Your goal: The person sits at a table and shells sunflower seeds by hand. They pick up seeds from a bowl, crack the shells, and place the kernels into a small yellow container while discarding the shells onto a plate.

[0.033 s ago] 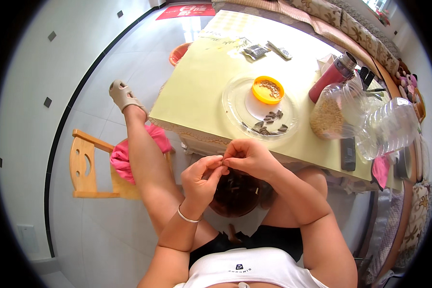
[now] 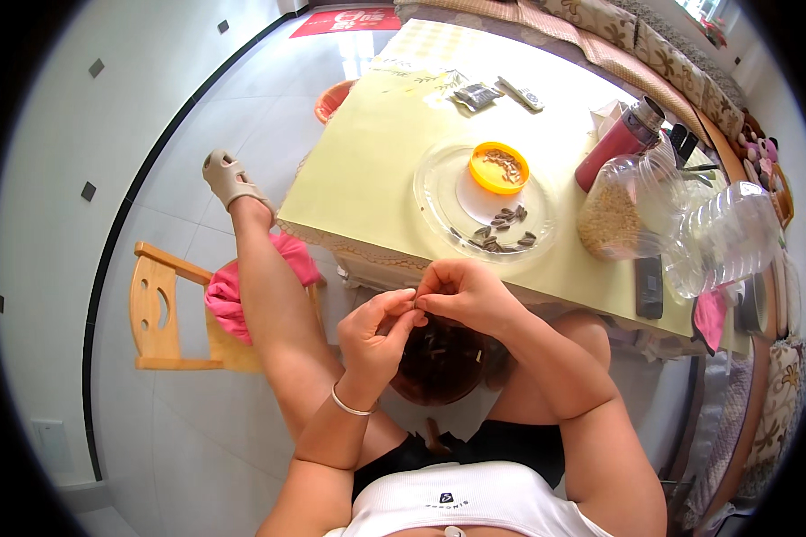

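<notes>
My left hand [image 2: 376, 333] and my right hand [image 2: 464, 294] meet at the fingertips, over a dark brown bowl [image 2: 439, 362] between my knees. Thumb and forefinger of each are pinched together on a tiny sunflower seed [image 2: 416, 303], mostly hidden by the fingers. A few pale bits show inside the bowl. Ahead on the table, a clear round plate [image 2: 434, 210] carries dark striped sunflower seeds [image 2: 493, 240]. On the same plate sits a yellow lid [image 2: 487, 183] with shelled kernels [image 2: 505, 164] in it.
The table [image 2: 349, 179] reaches away from my knees. To the right stand a red thermos [image 2: 620, 145], a clear jar of grain-like bits [image 2: 611, 215], an empty clear container [image 2: 730, 237] and a dark handset [image 2: 649, 288]. A small wooden chair [image 2: 157, 309] with pink cloth is at left.
</notes>
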Available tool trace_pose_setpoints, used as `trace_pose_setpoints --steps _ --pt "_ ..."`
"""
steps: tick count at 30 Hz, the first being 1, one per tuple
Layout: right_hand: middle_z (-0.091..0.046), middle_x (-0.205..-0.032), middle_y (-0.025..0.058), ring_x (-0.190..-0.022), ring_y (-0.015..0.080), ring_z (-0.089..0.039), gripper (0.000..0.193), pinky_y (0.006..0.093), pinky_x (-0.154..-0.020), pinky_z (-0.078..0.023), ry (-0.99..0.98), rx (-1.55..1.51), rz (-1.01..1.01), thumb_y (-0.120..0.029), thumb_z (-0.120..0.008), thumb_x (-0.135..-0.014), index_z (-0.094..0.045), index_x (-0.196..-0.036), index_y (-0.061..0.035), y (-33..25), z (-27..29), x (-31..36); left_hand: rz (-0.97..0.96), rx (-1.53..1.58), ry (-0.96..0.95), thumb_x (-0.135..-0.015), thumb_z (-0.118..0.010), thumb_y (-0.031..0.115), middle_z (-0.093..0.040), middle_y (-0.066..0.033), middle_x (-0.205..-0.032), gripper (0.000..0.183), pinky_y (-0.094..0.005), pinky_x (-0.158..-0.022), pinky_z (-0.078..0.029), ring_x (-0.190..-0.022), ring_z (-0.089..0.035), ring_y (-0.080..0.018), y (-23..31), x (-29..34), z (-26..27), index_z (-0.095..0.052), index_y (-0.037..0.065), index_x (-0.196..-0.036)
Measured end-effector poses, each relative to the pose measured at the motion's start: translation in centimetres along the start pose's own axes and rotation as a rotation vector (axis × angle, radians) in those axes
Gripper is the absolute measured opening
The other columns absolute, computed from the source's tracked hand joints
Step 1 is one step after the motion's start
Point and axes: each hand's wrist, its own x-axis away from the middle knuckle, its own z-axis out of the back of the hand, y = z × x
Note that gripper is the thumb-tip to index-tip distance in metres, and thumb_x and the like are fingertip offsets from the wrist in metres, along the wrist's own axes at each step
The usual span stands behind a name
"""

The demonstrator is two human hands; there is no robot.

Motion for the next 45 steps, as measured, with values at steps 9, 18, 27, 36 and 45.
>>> trace_pose_setpoints --steps 9,18,27,36,45 --pt "-0.065 -0.074 0.0035 -0.057 0.0052 -0.053 0.004 0.0181 -0.049 -0.037 0.618 -0.198 0.318 -0.005 -0.066 -0.086 -0.065 -0.089 -0.0012 -1.1 7.9 -2.6 0.116 -0.099 -0.240 -0.081 -0.071 -0.004 -0.072 -0.0110 -0.082 0.014 -0.0259 -0.064 -0.056 -0.071 -0.071 -0.0167 -0.9 0.0 0.4 -0.073 -0.001 -0.095" --pt "-0.069 -0.078 0.0078 -0.063 0.0111 -0.061 0.016 0.0234 -0.054 -0.046 0.812 0.060 0.271 -0.002 -0.065 -0.083 -0.067 -0.097 0.0057 0.9 13.4 -3.9 -0.048 -0.514 -0.702 -0.076 -0.072 0.008 -0.071 -0.0154 -0.099 0.010 -0.0374 -0.079 -0.054 -0.089 -0.067 -0.0318 -2.1 0.0 0.1 -0.075 0.004 -0.084" --pt "-0.067 -0.083 0.0114 -0.075 0.0274 -0.064 0.009 0.0378 -0.069 -0.051 0.557 0.862 0.125 -0.006 -0.065 -0.076 -0.069 -0.085 -0.0040 0.9 10.6 -1.5 -0.115 -0.489 -0.655 -0.077 -0.071 0.008 -0.070 -0.0159 -0.099 0.023 -0.0368 -0.075 -0.055 -0.082 -0.067 -0.0308 -1.3 -0.1 0.1 -0.071 0.001 -0.099" --pt "-0.067 -0.084 0.0095 -0.074 0.0219 -0.063 0.006 0.0340 -0.070 -0.050 0.678 0.772 0.172 -0.004 -0.064 -0.078 -0.067 -0.083 -0.0032 0.4 9.4 -1.7 -0.010 -0.290 -0.415 -0.083 -0.071 0.003 -0.070 -0.0146 -0.097 0.024 -0.0279 -0.064 -0.055 -0.070 -0.069 -0.0198 -1.2 -0.3 0.0 -0.070 -0.001 -0.106" --pt "-0.064 -0.079 -0.0005 -0.064 0.0025 -0.054 0.006 0.0168 -0.054 -0.040 0.055 -0.149 0.035 -0.005 -0.066 -0.088 -0.064 -0.093 -0.0008 0.6 0.1 -0.4 -0.249 -0.236 0.044 -0.083 -0.070 -0.005 -0.072 -0.0152 -0.094 0.026 -0.0276 -0.073 -0.057 -0.085 -0.071 -0.0203 -0.6 -0.7 0.3 -0.070 -0.001 -0.109"
